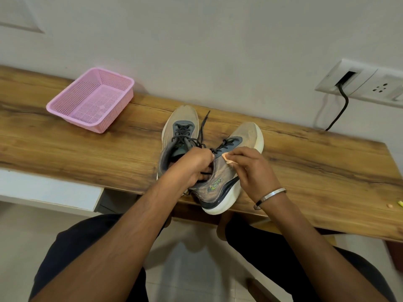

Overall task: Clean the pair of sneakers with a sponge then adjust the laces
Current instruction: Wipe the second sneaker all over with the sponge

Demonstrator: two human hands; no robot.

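I've got my left hand (192,166) tucked into the collar of the right sneaker (222,182), fingers curled round the rim, and that props the shoe tilted on its sole edge at the near side of the counter (65,149) so its side panel faces me. My right hand (250,168) pinches a small orange sponge (227,159) against that panel, just below the laces (226,143); I'd say I'm mid-wipe on the upper. The left sneaker (181,131) sits flat just behind, touching or nearly touching this one, laces loose, one end trailing toward the wall. A pink basket (91,99) stands well apart to the left. Lace adjusting looks not yet begun.
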